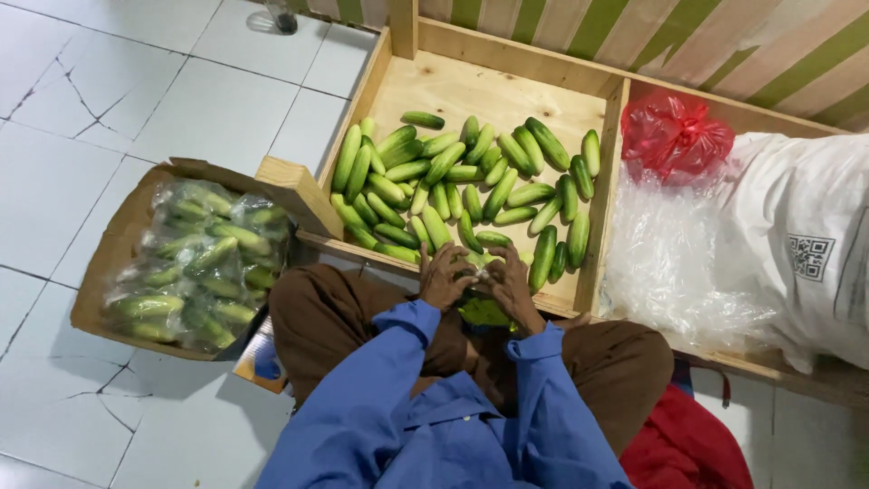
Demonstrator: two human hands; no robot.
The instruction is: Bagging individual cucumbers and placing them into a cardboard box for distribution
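Gripping a green cucumber point(482, 312) over the lap, the left hand point(445, 276) and right hand point(509, 282) closed together on it at the plywood bin point(471, 86) edge, where smooth oblong cucumbers point(453, 186) lay loose; a cardboard box point(118, 244) held plastic-wrapped ones.

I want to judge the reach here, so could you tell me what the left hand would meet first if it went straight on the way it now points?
Most likely the loose cucumbers piled in the wooden bin. The left hand points up and away from the body toward them, though depth is hard to judge.
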